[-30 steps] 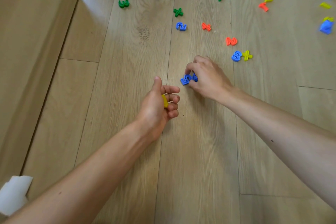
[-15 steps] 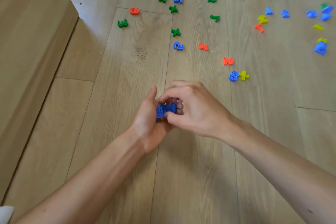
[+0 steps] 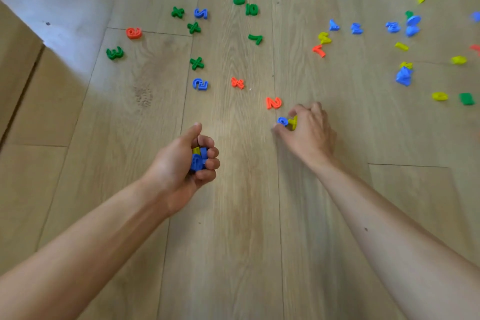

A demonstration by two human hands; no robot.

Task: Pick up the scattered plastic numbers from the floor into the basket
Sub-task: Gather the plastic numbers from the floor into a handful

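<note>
Left arm: I see it reaching in from the lower left corner, forearm straight, with the hand held over the floor [image 3: 233,241] near mid-frame.
Left hand [image 3: 181,163]: closed in a fist with the palm turned to the right. The thumb sticks out straight and points up-frame, and the four fingers are curled in.
Left load: blue numbers [image 3: 198,162] and a yellow number [image 3: 195,150] are clamped between the curled fingers and the palm. I cannot read the digits.
Right arm: it enters from the lower right edge, runs up-frame and leftward, and is stretched further out than the left.
Right hand [image 3: 309,132]: back of the hand up, low on the floor, fingers arched. Thumb and forefinger curl round a blue piece [image 3: 282,121] and a yellow piece [image 3: 294,122], which touch each other on the boards.
Hands: apart, each closed on its own pieces, with floorboards between them.
Nearest loose: an orange 2 [image 3: 273,103] lies just beyond the right fingertips, untouched.
Further out: a blue 2 [image 3: 200,84], an orange piece [image 3: 237,83], a green x [image 3: 196,63] and a green 3 [image 3: 114,53] lie flat, well away from both hands.
Other numbers: many more are scattered up-frame and to the right. The far-right ones are blurred.
</note>
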